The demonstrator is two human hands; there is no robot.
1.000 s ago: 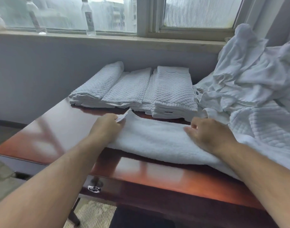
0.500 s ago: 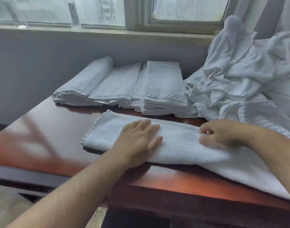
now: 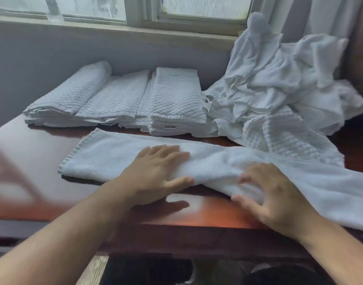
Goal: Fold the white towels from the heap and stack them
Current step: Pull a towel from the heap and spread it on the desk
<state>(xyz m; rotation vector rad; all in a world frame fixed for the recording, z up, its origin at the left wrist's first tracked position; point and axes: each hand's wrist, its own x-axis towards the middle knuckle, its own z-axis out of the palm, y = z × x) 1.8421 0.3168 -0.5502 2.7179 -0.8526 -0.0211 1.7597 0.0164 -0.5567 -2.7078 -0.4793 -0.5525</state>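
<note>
- Now I see a long white towel lying across the front of the brown table.
- Its left end lies flat, with a neat hem. Its right end runs off to the right side of my view and hangs a bit over the table's front edge.
- It is bunched up in the middle, between the two hands.
- I see the left hand lying flat on the towel. Its fingers are straight and close together, and they hold nothing. Its thumb points along the near edge of the towel.
- I see the right hand resting on the bunched part. Its fingers are spread wide and only a little bent, so they do not look closed round the cloth. This hand is blurry.
- Behind the towel, by the wall, I see folded towels in stacks, side by side and touching.
- Just right of the stacks is the heap of white towels, all crumpled and piled high. Its near edge lies on the long towel.
- Above the wall is a window.
</note>
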